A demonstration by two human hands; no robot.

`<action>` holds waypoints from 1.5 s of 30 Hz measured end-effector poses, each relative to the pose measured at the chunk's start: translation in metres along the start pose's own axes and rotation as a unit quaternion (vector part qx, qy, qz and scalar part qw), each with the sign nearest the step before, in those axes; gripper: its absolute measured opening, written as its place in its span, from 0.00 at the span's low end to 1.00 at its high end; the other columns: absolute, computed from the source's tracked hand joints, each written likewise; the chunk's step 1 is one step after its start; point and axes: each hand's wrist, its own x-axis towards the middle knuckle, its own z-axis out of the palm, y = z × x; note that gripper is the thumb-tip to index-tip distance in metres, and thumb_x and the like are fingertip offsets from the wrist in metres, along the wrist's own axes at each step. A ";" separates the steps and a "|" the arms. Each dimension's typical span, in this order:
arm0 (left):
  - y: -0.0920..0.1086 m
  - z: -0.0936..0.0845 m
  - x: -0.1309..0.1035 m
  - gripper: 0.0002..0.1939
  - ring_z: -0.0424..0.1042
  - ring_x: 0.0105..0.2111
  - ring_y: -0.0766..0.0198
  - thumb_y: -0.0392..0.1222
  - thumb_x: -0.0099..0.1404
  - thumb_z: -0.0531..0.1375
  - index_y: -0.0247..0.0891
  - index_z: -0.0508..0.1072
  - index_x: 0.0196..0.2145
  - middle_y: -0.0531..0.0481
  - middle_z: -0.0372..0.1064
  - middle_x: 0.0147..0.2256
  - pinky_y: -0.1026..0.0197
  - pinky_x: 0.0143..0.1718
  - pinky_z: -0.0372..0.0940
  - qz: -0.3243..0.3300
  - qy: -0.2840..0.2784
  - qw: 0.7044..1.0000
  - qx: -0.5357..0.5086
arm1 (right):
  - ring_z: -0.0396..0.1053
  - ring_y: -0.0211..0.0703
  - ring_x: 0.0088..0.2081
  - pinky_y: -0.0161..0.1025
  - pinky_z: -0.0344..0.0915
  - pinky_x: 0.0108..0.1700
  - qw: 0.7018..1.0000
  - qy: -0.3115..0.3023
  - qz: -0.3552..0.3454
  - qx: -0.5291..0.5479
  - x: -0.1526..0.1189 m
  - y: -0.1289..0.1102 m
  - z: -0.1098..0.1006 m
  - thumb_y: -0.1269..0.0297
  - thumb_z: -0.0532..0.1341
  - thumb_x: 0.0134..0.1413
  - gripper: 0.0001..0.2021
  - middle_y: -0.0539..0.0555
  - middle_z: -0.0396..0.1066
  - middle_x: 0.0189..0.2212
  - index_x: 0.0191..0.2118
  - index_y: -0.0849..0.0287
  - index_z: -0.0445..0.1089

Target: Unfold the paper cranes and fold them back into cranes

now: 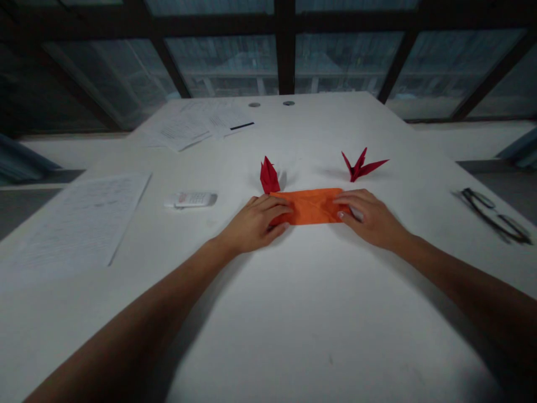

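An orange sheet of paper [314, 207], folded into a long rectangle, lies crosswise on the white table. Its left end is under the bent fingers of my left hand [258, 224], the thumb close to its near edge. At the other end, my right hand [371, 217] has its fingers on top and its thumb at the near corner. Just beyond the paper's left end stands a red folded-paper piece [269, 176], close to my left fingers. A red paper crane [359, 167] with pointed tips stands behind my right hand.
A white tube-like item [192, 200] lies left of my left hand. Printed sheets [79, 218] cover the left side, with more papers [184, 126] and a dark pen [242, 126] farther back. Eyeglasses [495, 215] rest at the right edge. Windows stand behind the table.
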 end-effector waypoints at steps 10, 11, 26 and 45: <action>-0.002 0.001 0.001 0.14 0.73 0.54 0.54 0.43 0.76 0.52 0.39 0.76 0.49 0.44 0.77 0.51 0.50 0.57 0.63 -0.001 0.003 1.000 -0.024 | 0.66 0.60 0.64 0.64 0.58 0.65 0.996 -0.073 -0.042 0.036 -0.002 0.003 -0.005 0.75 0.60 0.46 0.34 0.57 0.70 0.62 0.62 0.48 0.68; -0.003 0.002 0.001 0.14 0.73 0.53 0.55 0.42 0.77 0.52 0.39 0.76 0.49 0.44 0.78 0.50 0.50 0.57 0.63 -0.004 0.013 1.000 -0.024 | 0.66 0.61 0.64 0.64 0.58 0.65 0.996 -0.070 -0.040 0.033 -0.002 0.003 -0.004 0.75 0.60 0.46 0.34 0.57 0.70 0.62 0.61 0.48 0.68; 0.058 0.005 0.004 0.22 0.74 0.44 0.49 0.58 0.72 0.56 0.37 0.75 0.49 0.42 0.79 0.44 0.46 0.46 0.62 0.001 0.046 0.993 0.108 | 0.76 0.55 0.50 0.62 0.62 0.61 0.997 0.013 -0.072 -0.006 0.000 -0.003 -0.001 0.72 0.61 0.58 0.14 0.51 0.81 0.44 0.45 0.47 0.78; 0.074 0.020 0.006 0.09 0.76 0.38 0.53 0.45 0.72 0.57 0.38 0.72 0.36 0.43 0.75 0.38 0.48 0.41 0.70 -0.158 0.070 0.981 -0.084 | 0.72 0.57 0.52 0.58 0.66 0.57 0.996 0.005 -0.084 -0.025 -0.008 -0.031 0.006 0.59 0.62 0.66 0.13 0.57 0.76 0.50 0.54 0.48 0.72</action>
